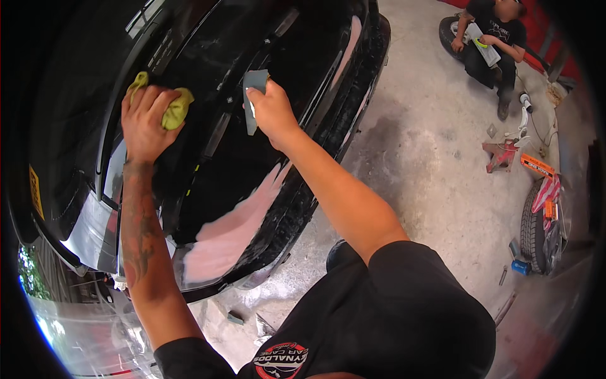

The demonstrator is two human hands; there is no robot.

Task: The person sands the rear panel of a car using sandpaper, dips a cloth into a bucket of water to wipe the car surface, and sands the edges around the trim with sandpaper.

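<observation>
My left hand (147, 116) grips a crumpled yellow-green cloth (175, 113) against the black bodywork of a car (222, 189). A second fold of the cloth sticks out past my fingers. In my right hand (274, 113) is a grey sheet of sandpaper (256, 80), pinched under the thumb over the black panel; whether a block backs it is hidden. A large pale pink patch of body filler (227, 241) covers the near corner of the panel. Farther along the same edge runs a narrower pink patch (348, 45).
A person (497, 38) sits on a tyre (447, 35) at the far right, holding a pale panel. On the concrete floor (412, 147) stand a red jack stand (499, 155), an orange box (537, 166), another tyre (531, 227) and a blue can (521, 266). A cord trails near the wall.
</observation>
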